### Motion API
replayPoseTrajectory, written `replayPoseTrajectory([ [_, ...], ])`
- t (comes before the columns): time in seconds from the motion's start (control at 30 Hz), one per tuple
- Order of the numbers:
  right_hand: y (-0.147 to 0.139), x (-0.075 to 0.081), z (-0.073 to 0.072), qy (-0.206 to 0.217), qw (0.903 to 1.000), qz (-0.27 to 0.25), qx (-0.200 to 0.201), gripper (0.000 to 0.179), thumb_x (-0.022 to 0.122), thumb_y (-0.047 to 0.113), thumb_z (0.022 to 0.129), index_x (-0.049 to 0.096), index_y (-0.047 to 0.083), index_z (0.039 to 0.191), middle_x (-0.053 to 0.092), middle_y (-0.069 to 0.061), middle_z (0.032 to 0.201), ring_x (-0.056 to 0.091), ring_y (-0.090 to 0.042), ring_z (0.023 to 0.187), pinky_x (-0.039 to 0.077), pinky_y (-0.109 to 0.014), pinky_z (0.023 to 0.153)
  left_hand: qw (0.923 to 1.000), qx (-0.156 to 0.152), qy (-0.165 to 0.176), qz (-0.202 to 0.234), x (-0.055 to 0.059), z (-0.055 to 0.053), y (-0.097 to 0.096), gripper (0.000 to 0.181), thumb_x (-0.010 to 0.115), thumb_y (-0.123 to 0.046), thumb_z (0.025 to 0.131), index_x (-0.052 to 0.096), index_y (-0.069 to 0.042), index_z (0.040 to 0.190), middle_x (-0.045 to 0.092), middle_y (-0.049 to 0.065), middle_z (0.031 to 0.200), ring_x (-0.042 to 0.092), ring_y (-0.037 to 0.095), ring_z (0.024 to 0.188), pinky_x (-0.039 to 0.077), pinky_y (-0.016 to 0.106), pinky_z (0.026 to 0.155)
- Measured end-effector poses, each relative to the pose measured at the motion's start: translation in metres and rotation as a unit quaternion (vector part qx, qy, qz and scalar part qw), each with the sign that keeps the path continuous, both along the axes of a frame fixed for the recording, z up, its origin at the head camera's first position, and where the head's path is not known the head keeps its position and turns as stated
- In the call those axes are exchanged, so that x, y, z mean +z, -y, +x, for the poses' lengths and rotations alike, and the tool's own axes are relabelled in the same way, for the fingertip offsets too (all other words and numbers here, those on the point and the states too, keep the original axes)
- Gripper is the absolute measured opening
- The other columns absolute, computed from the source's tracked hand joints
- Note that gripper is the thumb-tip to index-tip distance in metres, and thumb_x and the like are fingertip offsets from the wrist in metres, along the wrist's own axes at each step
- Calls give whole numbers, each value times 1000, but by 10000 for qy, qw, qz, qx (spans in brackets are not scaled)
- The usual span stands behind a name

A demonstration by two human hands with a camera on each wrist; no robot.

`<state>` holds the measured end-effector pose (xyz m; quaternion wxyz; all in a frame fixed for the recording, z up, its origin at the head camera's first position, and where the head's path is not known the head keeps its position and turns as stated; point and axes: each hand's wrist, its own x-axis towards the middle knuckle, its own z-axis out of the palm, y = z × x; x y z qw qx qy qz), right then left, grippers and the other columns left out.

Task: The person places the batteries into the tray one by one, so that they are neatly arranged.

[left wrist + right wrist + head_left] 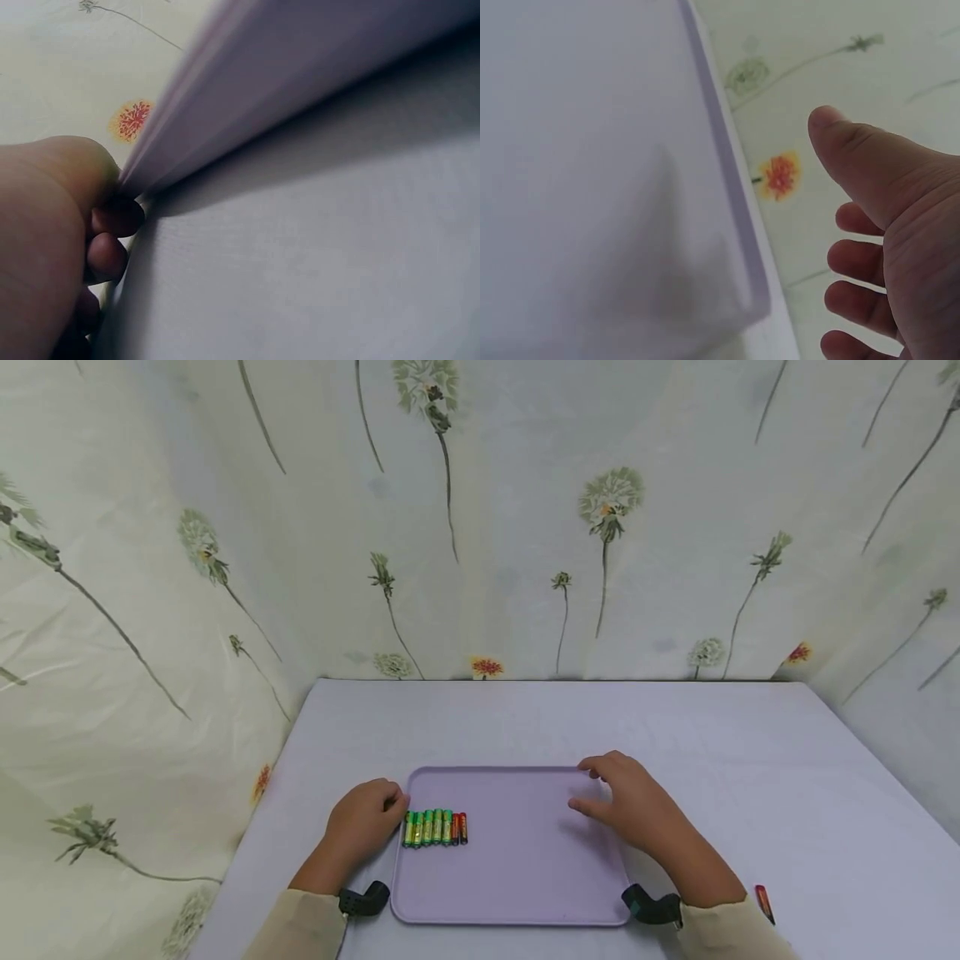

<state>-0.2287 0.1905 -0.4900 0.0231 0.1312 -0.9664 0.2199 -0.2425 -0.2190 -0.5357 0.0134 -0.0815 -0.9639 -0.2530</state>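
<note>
A light purple rectangular tray [517,885] lies on the table. My left hand [367,818] pinches its left rim; in the left wrist view the thumb [94,169] meets the tray edge [172,142] with the fingers curled beneath. Close to that hand, several green batteries [428,828] stand side by side in a row on the tray, with two red-and-black batteries [459,828] at the row's right end. Over the tray's upper right corner hovers my right hand [633,802], thumb and fingers spread apart and holding nothing, as the right wrist view also shows.
Another red-and-black battery [763,903] lies on the white tablecloth [810,827], right of the tray and beside the right sleeve. A flower-printed cloth [510,527] rises behind the table's back edge and along both sides.
</note>
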Motion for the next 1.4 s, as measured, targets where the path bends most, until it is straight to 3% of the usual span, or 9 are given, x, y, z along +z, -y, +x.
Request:
replayPoseTrajectory([
  [0.27, -35, -4, 9, 43, 9991, 127, -403, 62, 80, 49, 90, 66, 7, 133, 66, -13, 123, 58, -38, 118, 49, -59, 96, 10000, -49, 28, 33, -4, -1, 1, 30, 65, -33, 102, 58, -24, 75, 53, -6, 75, 48, 13, 69, 40, 32, 64],
  [0.6, -75, -16, 22, -244, 9956, 702, -577, 69, 81, 58, 85, 67, 8, 131, 65, -23, 127, 55, -52, 117, 46, -66, 93, 10000, -35, -2, 29, -4, -1, 2, 30, 65, -34, 102, 58, -24, 75, 53, -6, 75, 48, 13, 69, 40, 32, 64],
  [0.8, -87, -21, 32, 83, 9907, 1039, -870, 85, 76, 74, 80, 64, 12, 136, 60, -25, 134, 50, -55, 122, 44, -72, 88, 10000, 16, 35, 60, -3, -1, 2, 29, 65, -33, 102, 59, -24, 75, 53, -6, 75, 48, 13, 69, 40, 32, 64],
  [1.07, -110, -21, 37, 574, 9875, 1118, -957, 104, 69, 87, 73, 58, 10, 143, 55, -29, 140, 49, -56, 123, 44, -74, 82, 10000, 3, 21, 44, -3, -3, 1, 30, 65, -33, 102, 58, -24, 75, 53, -6, 75, 48, 13, 68, 40, 32, 64],
  [1.27, -125, -21, 42, 1098, 9848, 1034, -859, 110, 72, 87, 70, 53, 10, 147, 56, -28, 140, 52, -55, 120, 47, -71, 78, 9999, 45, 61, 112, -5, -2, 1, 32, 66, -33, 102, 57, -23, 74, 52, -5, 72, 48, 13, 66, 39, 32, 62],
  [1.4, -128, -23, 48, 1191, 9849, 959, -816, 111, 75, 84, 68, 52, 10, 148, 57, -25, 139, 52, -53, 121, 46, -72, 79, 9999, 30, 65, 122, -4, -2, 1, 32, 66, -32, 102, 57, -23, 73, 52, -5, 72, 48, 13, 67, 38, 32, 62],
])
